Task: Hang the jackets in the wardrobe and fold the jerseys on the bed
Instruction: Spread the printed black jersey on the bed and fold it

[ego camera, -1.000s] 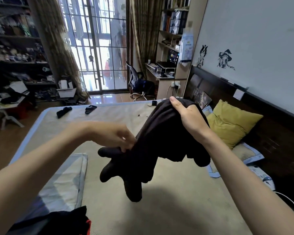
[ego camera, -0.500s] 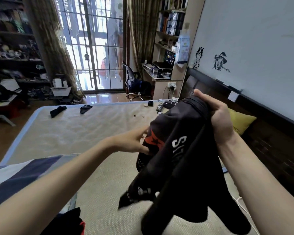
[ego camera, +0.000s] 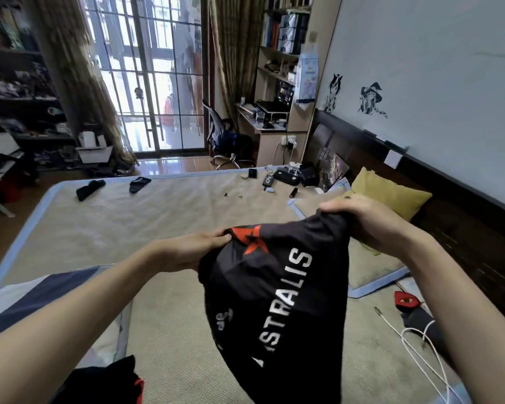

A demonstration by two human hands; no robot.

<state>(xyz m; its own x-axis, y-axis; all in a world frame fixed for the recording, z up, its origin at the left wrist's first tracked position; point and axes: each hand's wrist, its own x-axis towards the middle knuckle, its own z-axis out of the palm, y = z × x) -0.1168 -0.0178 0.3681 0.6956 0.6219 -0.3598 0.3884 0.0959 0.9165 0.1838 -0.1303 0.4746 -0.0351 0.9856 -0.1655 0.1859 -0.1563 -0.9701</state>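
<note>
We hold a black jersey [ego camera: 274, 290] up over the bed [ego camera: 164, 217], in the lower centre of the frame.

Our left hand [ego camera: 193, 249] pinches its upper left edge beside a red star, fingers curled into the cloth; our right hand [ego camera: 370, 220] grips the bunched upper right corner. White letters run down the fabric. Toward the right of the frame lies a yellow pillow [ego camera: 391, 193]; a white cable [ego camera: 417, 345] trails at lower right, and a desk chair [ego camera: 225, 138] stands near the glass doors at upper centre.
</note>
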